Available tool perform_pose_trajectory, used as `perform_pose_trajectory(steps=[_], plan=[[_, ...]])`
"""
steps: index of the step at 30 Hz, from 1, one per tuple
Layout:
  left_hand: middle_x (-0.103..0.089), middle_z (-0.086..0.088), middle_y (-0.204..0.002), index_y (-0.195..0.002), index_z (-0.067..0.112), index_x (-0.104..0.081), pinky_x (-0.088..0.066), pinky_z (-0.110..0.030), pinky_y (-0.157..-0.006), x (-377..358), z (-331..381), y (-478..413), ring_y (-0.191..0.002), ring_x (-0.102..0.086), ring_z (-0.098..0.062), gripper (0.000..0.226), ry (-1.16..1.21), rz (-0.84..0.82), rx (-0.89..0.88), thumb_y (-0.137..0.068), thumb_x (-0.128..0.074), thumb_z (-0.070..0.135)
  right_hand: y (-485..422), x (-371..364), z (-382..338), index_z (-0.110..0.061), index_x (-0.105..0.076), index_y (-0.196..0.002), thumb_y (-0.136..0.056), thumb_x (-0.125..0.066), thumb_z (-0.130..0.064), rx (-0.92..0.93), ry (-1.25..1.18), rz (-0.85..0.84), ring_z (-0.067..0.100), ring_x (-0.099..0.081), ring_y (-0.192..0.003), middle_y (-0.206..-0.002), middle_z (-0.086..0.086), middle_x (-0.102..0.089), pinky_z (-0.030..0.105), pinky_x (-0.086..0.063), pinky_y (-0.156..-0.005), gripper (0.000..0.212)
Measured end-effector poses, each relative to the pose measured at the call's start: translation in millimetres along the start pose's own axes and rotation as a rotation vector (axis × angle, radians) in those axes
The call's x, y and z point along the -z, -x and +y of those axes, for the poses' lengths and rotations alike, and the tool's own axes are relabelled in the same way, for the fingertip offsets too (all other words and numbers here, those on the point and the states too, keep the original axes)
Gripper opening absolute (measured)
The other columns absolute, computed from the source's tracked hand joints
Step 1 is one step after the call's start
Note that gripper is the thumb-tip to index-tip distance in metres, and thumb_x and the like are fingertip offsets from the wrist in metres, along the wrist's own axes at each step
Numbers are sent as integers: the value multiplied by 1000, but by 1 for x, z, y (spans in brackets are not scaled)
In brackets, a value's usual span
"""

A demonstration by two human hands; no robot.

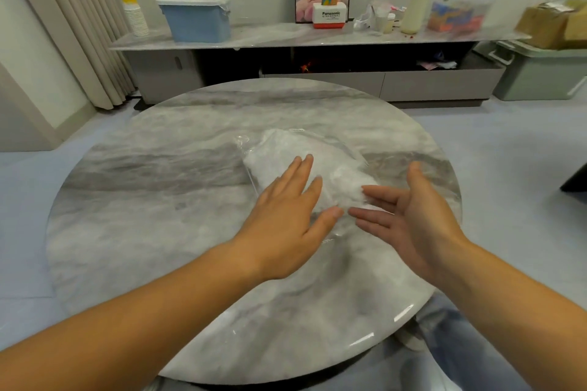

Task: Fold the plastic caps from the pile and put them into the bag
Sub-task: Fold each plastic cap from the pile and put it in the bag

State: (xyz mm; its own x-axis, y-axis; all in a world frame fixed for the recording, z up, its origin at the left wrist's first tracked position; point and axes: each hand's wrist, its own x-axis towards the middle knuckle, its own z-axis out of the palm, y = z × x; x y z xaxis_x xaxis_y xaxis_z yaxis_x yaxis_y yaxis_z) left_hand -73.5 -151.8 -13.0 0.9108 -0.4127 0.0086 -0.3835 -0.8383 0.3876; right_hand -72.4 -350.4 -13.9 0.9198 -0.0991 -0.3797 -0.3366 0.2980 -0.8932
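Note:
A clear plastic bag (286,152) stuffed with white plastic caps lies near the middle of the round marble table (143,194). My left hand (286,219) lies palm down with straight fingers on the bag's near left part. My right hand (409,209) is beside the bag's near right end, palm turned inward, fingers straight and pointing left, fingertips touching the white plastic at the bag's mouth (352,194). Neither hand grips anything. No loose pile of caps shows on the table.
Behind the table runs a low cabinet (286,35) carrying a blue lidded bin (197,17), stacked paper cups (133,9), a Panasonic box (330,14) and a clear storage box (460,9). A green crate (540,73) stands on the floor at the right.

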Motion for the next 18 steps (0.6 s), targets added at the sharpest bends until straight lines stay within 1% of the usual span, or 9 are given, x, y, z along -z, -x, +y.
perform_pose_trajectory(steps=[1, 3, 5, 7, 8, 10, 13, 15, 18], plan=[[24, 13, -164, -161, 24, -2, 7, -29, -124, -2, -1, 0, -146, 28, 2, 76, -18, -2, -5, -99, -18, 64, -1, -3, 1, 1, -62, -126, -100, -30, -68, -28, -43, -58, 33, -72, -106, -130, 13, -63, 49, -52, -103, 80], [22, 14, -165, -161, 23, 6, 6, -28, -124, -4, -5, 0, -146, 27, 4, 77, -7, 2, -11, -100, -19, 63, -2, -10, 1, -1, -52, -141, -99, -28, -72, -74, -124, -168, 35, -60, -125, -144, 8, -55, 50, -46, -110, 85], [21, 16, -165, -160, 23, 7, 7, -24, -123, -5, -9, 0, -145, 26, 7, 77, 30, -1, -26, -100, -21, 62, -5, -19, -2, -6, -44, -150, -96, -27, -76, -107, -195, -246, 34, -43, -142, -151, 5, -48, 51, -42, -113, 90], [19, 17, -165, -160, 23, 6, 7, -20, -122, -5, -11, 1, -144, 26, 10, 78, 70, -9, -51, -99, -21, 63, -10, -29, -5, -9, -40, -153, -92, -26, -81, -119, -226, -286, 30, -31, -150, -159, 3, -39, 52, -37, -115, 95], [18, 18, -165, -161, 23, 5, 8, -17, -120, -4, -12, 1, -143, 26, 11, 80, 94, -14, -61, -98, -21, 64, -13, -34, -5, -9, -38, -153, -90, -26, -83, -117, -239, -288, 29, -28, -151, -162, 3, -35, 53, -35, -116, 98], [16, 20, -165, -161, 24, 3, 8, -14, -119, -2, -14, 2, -142, 25, 14, 82, 132, -24, -72, -94, -20, 66, -23, -43, -6, -8, -37, -153, -88, -26, -85, -106, -259, -274, 27, -27, -152, -163, 5, -32, 52, -32, -116, 101], [11, 19, -165, -161, 23, 0, 3, -19, -122, -1, -18, 5, -143, 23, 14, 85, 132, -34, -98, -92, -19, 68, -39, -53, -4, -7, -37, -153, -85, -27, -88, -94, -257, -251, 27, -27, -152, -164, 7, -29, 51, -24, -122, 106], [8, 18, -166, -161, 22, -3, 3, -18, -122, -2, -22, 6, -144, 21, 13, 84, 110, -35, -118, -93, -21, 68, -48, -57, -1, -6, -38, -153, -85, -27, -89, -94, -237, -233, 26, -35, -148, -163, 6, -33, 47, -29, -120, 108], [6, 18, -166, -162, 23, -4, 5, -12, -117, -5, -29, 9, -144, 19, 13, 81, 96, -47, -130, -96, -26, 65, -54, -60, 6, -5, -42, -149, -86, -29, -88, -95, -204, -217, 26, -46, -140, -160, 9, -38, 42, -35, -117, 106]])
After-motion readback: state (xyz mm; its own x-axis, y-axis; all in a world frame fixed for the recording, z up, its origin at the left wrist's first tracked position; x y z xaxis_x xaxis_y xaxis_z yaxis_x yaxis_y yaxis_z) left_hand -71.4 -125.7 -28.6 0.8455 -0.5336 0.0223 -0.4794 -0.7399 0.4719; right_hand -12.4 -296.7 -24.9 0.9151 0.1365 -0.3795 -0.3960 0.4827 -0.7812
